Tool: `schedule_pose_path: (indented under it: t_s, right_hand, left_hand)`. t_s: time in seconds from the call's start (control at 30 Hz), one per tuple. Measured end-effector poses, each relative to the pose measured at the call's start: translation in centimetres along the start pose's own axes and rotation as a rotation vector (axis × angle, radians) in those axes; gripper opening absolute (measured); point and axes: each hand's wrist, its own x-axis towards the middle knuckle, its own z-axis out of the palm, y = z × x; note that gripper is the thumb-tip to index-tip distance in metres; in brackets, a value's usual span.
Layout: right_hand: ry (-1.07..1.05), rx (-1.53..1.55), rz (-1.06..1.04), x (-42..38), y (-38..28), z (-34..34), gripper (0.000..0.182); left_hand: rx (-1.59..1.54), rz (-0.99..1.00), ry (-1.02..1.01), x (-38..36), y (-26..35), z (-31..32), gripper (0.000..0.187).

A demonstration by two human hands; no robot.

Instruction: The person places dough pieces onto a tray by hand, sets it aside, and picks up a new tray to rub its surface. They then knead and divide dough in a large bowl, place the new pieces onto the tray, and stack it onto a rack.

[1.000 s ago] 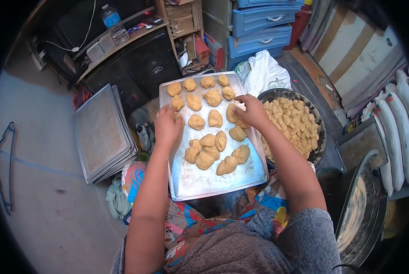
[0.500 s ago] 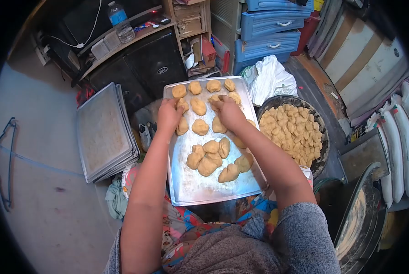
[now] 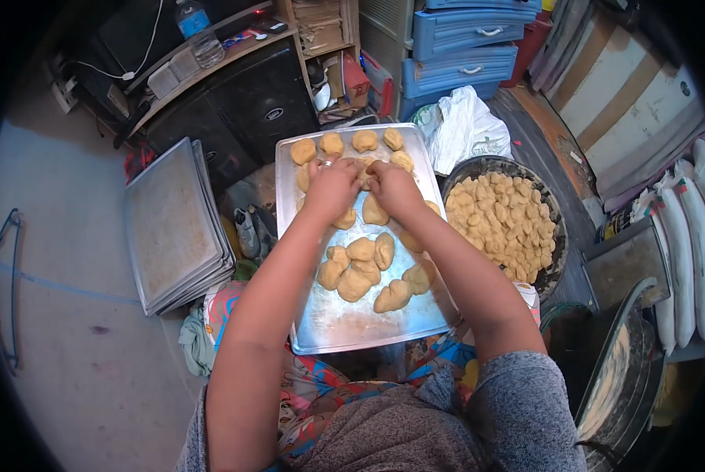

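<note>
A metal baking tray lies in front of me, tilted slightly, with rounded dough pieces in rows at its far end. Nearer to me sit a clump of dough and a smaller pair of dough lumps. My left hand and my right hand meet on the tray, fingers curled in on a dough piece between them. The hands partly cover that piece and its neighbours; the left fingertips are partly hidden.
A round black tub heaped with dough pieces stands right of the tray. Stacked trays lean at the left. Beyond are a white plastic bag, blue drawers and a shelf with a water bottle.
My left hand has moved right, from the left column of dough to the piece at my right hand. My right hand has barely moved. The view has shifted slightly.
</note>
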Motion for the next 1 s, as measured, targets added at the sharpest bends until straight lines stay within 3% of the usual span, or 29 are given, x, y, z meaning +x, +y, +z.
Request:
schedule_pose_path:
  t_s: [0.17,0.23,0.3,0.37,0.57,0.63,0.7,0.77,0.8,0.87,1.0]
  right_hand:
    - [-0.006,0.043,0.177,0.9,0.5,-2.8,0.020]
    - [0.228,-0.164,0.036,1.0,2.0,-3.5,0.023]
    - [0.229,-0.164,0.035,0.9,3.6,-2.9,0.028]
    - [0.068,-0.034,0.065,0.7,4.6,-2.4,0.032]
    - [0.087,-0.021,0.087,1.0,4.7,-1.7,0.031]
    - [0.092,-0.028,0.066,0.7,4.4,-1.6,0.031]
    - [0.096,-0.032,0.042,0.5,4.2,-1.7,0.031]
    - [0.072,-0.010,0.043,0.6,4.1,-2.2,0.035]
    - [0.070,-0.009,0.037,0.7,3.8,-2.7,0.035]
    - [0.050,-0.083,0.152,0.8,3.4,-4.1,0.040]
    - [-0.177,-0.147,0.356,0.6,2.8,-5.9,0.044]
  left_hand:
    - [0.026,0.022,-0.082,0.9,1.0,0.6,0.029]
    - [0.068,-0.023,-0.126,1.1,1.4,0.5,0.029]
    - [0.075,-0.033,-0.128,1.1,1.6,0.5,0.029]
    - [0.086,-0.046,-0.127,1.1,1.6,0.4,0.029]
    - [0.082,-0.096,-0.120,0.7,1.6,-1.0,0.029]
    - [0.048,-0.232,0.050,0.2,1.0,-1.7,0.030]
    - [0.072,-0.249,0.051,-0.2,0.7,-2.4,0.030]
    - [0.146,-0.362,-0.143,-0.4,0.9,-3.6,0.032]
    - [0.149,-0.366,-0.140,-0.4,0.9,-3.6,0.032]
    - [0.162,-0.352,-0.320,0.1,0.8,-3.4,0.035]
    - [0.119,-0.261,-0.219,-0.4,-0.1,-1.7,0.038]
